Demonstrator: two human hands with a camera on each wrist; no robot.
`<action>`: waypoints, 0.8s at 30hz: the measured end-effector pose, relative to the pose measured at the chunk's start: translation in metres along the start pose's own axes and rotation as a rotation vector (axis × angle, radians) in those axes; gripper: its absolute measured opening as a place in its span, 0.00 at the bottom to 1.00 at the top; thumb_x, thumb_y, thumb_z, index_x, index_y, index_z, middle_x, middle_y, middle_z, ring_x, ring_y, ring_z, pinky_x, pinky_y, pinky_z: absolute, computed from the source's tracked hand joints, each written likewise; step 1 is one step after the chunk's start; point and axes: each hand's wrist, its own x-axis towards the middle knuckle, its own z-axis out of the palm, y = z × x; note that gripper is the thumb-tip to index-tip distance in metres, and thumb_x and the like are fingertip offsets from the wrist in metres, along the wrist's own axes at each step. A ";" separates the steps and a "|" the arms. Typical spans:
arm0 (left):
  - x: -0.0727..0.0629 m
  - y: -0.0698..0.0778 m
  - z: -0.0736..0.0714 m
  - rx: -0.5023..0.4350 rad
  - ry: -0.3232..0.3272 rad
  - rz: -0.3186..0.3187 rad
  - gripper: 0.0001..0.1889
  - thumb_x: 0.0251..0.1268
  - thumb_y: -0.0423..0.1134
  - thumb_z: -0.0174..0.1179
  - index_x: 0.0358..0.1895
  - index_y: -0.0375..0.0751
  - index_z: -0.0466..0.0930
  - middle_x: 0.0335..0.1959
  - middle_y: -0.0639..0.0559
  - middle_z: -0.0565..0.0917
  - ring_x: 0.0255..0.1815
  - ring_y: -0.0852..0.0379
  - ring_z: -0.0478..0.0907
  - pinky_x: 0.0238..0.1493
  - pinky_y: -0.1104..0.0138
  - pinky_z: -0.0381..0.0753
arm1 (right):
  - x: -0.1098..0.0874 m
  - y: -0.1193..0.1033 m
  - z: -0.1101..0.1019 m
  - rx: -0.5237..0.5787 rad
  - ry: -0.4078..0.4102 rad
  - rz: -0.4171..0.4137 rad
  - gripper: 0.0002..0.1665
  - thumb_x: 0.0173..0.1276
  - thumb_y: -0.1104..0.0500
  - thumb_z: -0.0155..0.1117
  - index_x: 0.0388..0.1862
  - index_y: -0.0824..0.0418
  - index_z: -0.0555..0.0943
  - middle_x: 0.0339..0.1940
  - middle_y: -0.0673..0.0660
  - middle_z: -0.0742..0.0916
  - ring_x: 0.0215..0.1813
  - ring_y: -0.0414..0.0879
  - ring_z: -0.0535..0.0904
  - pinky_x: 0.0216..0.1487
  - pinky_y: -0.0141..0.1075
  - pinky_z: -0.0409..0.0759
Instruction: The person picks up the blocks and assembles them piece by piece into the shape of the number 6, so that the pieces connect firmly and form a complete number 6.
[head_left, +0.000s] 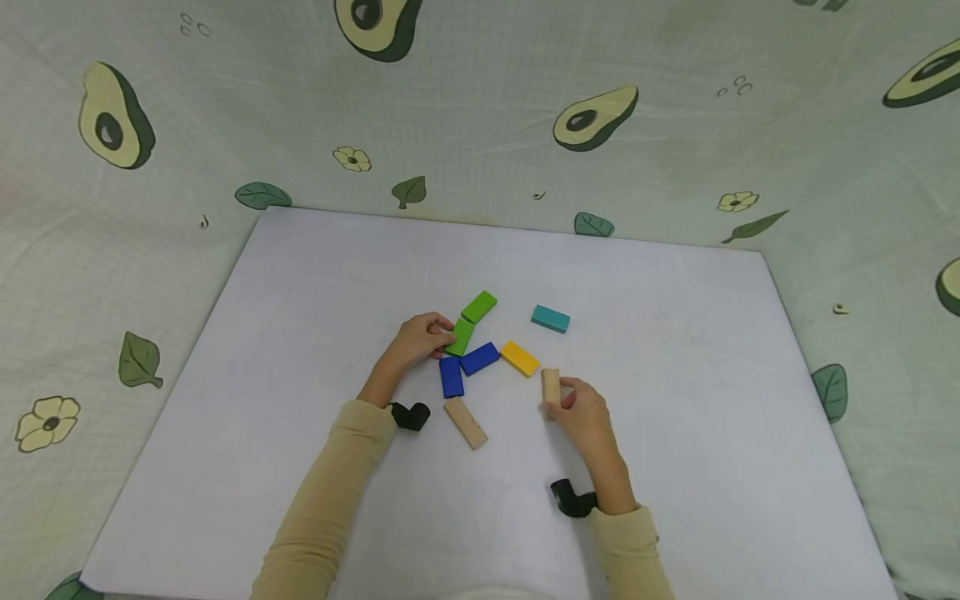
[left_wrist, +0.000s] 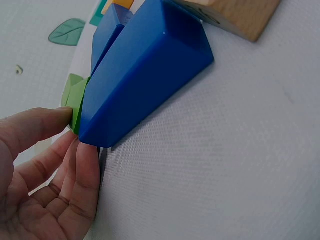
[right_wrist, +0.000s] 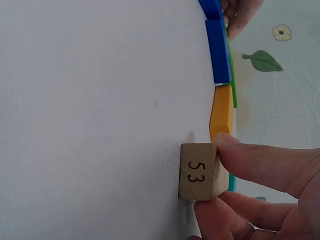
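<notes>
My left hand [head_left: 422, 337] pinches the nearer green block [head_left: 460, 337] by its left side; in the left wrist view the thumb lies on that block [left_wrist: 77, 102]. A second green block [head_left: 479, 307] lies off its far end. Just below are two blue blocks [head_left: 452, 377], one angled right toward a yellow block [head_left: 520, 358]. With thumb and fingers, my right hand [head_left: 585, 415] grips a plain wooden block [head_left: 551, 387] near the yellow one. The end of this wooden block [right_wrist: 196, 172] reads 53 in the right wrist view.
Another wooden block [head_left: 466, 423] lies slanted below the blue blocks. A teal block [head_left: 551, 319] lies farther back, right of the green ones. All are on a white table [head_left: 675, 350], with avocado-print cloth [head_left: 480, 108] behind and at both sides. Black wrist cameras [head_left: 573, 498] sit by the sleeves.
</notes>
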 end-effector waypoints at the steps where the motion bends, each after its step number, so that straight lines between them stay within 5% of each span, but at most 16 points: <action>1: 0.000 0.000 0.000 -0.002 0.000 0.001 0.16 0.61 0.38 0.59 0.51 0.36 0.76 0.31 0.47 0.78 0.23 0.62 0.77 0.28 0.74 0.79 | 0.000 -0.001 0.000 -0.001 -0.010 0.001 0.34 0.58 0.56 0.68 0.62 0.66 0.70 0.27 0.57 0.74 0.27 0.46 0.68 0.24 0.31 0.65; 11: -0.001 0.001 0.000 -0.014 -0.004 0.001 0.16 0.61 0.38 0.59 0.51 0.36 0.76 0.32 0.47 0.78 0.23 0.62 0.77 0.28 0.74 0.80 | -0.002 -0.007 0.001 -0.007 -0.101 0.017 0.44 0.59 0.51 0.67 0.71 0.59 0.59 0.29 0.56 0.76 0.29 0.46 0.69 0.26 0.31 0.66; 19: 0.000 0.000 0.000 -0.014 -0.003 0.002 0.16 0.61 0.38 0.59 0.51 0.36 0.76 0.31 0.47 0.78 0.23 0.62 0.77 0.28 0.73 0.80 | 0.003 0.004 -0.010 -0.039 -0.196 -0.158 0.51 0.56 0.51 0.70 0.72 0.61 0.54 0.43 0.58 0.77 0.37 0.46 0.70 0.34 0.33 0.71; 24: 0.001 -0.002 0.001 -0.010 -0.003 0.006 0.16 0.62 0.38 0.59 0.51 0.35 0.76 0.31 0.47 0.78 0.24 0.62 0.77 0.29 0.74 0.80 | 0.007 0.010 -0.016 -0.115 -0.253 -0.238 0.54 0.53 0.53 0.73 0.73 0.62 0.53 0.42 0.57 0.74 0.37 0.46 0.68 0.35 0.34 0.69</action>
